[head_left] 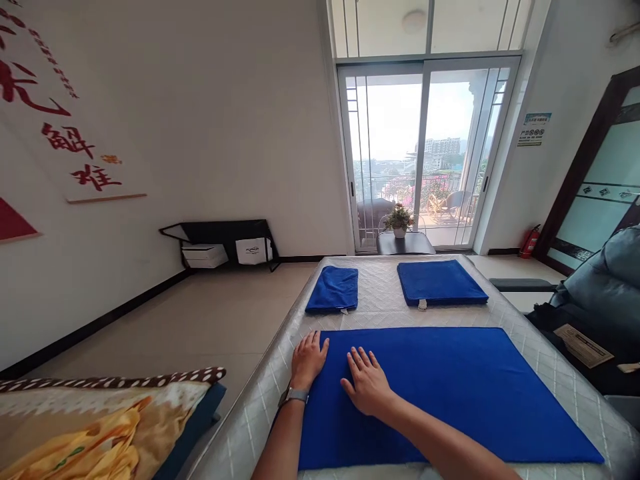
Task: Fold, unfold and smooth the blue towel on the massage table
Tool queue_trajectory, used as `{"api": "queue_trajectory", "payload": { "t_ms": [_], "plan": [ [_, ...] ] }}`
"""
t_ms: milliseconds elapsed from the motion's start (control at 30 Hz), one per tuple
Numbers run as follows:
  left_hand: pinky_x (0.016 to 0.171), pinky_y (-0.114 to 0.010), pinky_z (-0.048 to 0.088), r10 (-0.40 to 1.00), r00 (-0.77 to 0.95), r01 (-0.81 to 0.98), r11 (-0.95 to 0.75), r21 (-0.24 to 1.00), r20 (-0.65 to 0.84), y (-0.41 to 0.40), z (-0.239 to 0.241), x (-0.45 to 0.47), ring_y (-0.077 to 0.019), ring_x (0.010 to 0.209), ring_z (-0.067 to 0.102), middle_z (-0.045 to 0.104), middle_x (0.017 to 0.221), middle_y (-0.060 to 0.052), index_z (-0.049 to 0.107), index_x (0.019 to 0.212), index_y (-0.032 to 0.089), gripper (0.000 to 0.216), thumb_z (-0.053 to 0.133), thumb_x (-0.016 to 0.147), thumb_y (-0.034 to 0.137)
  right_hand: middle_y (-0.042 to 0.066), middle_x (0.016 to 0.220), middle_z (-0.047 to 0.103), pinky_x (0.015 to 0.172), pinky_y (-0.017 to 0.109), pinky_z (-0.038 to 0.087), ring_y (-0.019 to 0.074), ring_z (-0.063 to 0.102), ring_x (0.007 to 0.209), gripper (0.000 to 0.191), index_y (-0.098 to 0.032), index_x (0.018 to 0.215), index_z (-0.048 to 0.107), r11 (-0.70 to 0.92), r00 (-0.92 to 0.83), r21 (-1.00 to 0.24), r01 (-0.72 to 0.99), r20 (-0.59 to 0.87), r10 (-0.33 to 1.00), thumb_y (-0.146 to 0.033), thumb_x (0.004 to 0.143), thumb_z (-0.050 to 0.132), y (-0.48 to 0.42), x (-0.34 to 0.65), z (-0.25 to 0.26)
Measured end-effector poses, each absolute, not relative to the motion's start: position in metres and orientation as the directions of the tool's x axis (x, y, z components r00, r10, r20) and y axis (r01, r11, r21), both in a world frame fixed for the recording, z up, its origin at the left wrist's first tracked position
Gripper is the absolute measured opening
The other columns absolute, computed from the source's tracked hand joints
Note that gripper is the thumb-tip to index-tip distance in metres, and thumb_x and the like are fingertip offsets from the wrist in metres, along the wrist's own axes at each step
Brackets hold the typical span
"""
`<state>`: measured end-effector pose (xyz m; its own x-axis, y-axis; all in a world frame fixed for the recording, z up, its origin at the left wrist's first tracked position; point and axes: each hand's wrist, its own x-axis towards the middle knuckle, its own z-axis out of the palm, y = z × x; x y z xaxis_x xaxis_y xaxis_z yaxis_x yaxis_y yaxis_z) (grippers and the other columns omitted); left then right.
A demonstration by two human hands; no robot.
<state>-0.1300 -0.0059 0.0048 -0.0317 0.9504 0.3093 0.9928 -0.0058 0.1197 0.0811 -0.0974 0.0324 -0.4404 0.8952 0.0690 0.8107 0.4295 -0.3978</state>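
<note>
A large blue cloth [450, 393], perhaps a towel, lies spread on a white quilted mattress [380, 287]. My left hand [309, 360] rests at its far left corner, fingers stretched out and partly over the edge; a watch is on that wrist. To the right, my right hand [369, 381] lies palm down on the cloth with its fingers apart. Neither hand grips anything. Beyond the cloth, a small folded blue cloth [333, 289] sits at the left and a thicker folded blue stack [442, 283] at the right, each with a white tag.
At the lower left is bedding with a yellow cloth [90, 443]. A black rack [225, 233] holding white boxes stands by the wall. A chair with a potted plant [399, 221] is before the glass doors. On the right is a dark sofa [613, 280].
</note>
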Motion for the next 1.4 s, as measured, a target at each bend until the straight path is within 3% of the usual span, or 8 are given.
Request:
{"api": "queue_trajectory", "payload": {
  "t_ms": [267,567,733,900,1400],
  "plan": [
    [0.113,-0.044,0.038,0.949,-0.039,0.992,-0.002,0.129,0.313,-0.005,0.003,-0.131,-0.03,0.136,0.053,0.058,0.146,-0.018,0.058,0.14,0.01,0.055,0.037,0.102,0.044,0.01,0.168,0.018,0.126,0.047,0.005,0.0255,0.01,0.156,0.074,-0.013,0.162,0.024,0.335,-0.349,-0.362,0.87,0.029,0.937,-0.057,0.102,0.022,-0.064,0.102,0.025],
    [0.113,-0.044,0.039,0.949,-0.032,0.994,-0.003,0.111,0.314,-0.004,0.002,-0.132,-0.0299,0.135,0.053,0.059,0.146,-0.017,0.058,0.14,0.01,0.055,0.036,0.102,0.044,0.004,0.168,0.023,0.125,0.047,0.008,0.024,0.012,0.156,0.073,-0.02,0.163,0.023,0.015,-0.016,-0.189,0.982,-0.002,1.0,-0.059,0.102,0.018,-0.058,0.283,0.015],
    [0.113,-0.044,0.04,0.953,-0.042,0.993,0.007,0.117,0.3,-0.004,0.002,-0.132,-0.03,0.135,0.053,0.059,0.146,-0.017,0.057,0.141,0.01,0.057,0.034,0.102,0.046,0.007,0.167,0.027,0.126,0.046,0.012,0.0244,0.017,0.155,0.073,-0.016,0.161,0.029,-0.179,0.184,-0.105,0.978,0.037,0.982,-0.055,0.1,0.02,-0.065,0.4,0.0],
    [0.114,-0.046,0.039,0.958,-0.048,0.991,0.011,0.13,0.284,-0.003,0.002,-0.132,-0.0309,0.136,0.052,0.057,0.147,-0.017,0.058,0.141,0.009,0.058,0.034,0.102,0.046,0.01,0.167,0.026,0.125,0.046,0.015,0.0256,0.021,0.154,0.075,-0.011,0.161,0.028,-0.365,0.374,-0.103,0.925,0.096,0.922,-0.053,0.099,0.019,-0.072,0.477,-0.016],
    [0.112,-0.044,0.042,0.956,-0.045,0.993,0.01,0.119,0.291,-0.002,0.004,-0.132,-0.0301,0.133,0.055,0.059,0.145,-0.016,0.059,0.139,0.011,0.056,0.035,0.101,0.045,0.01,0.167,0.027,0.126,0.045,0.014,0.0259,0.022,0.153,0.079,-0.011,0.16,0.029,-0.368,0.384,-0.132,0.921,0.138,0.913,-0.058,0.097,0.016,-0.072,0.489,-0.025]
  ]
}}
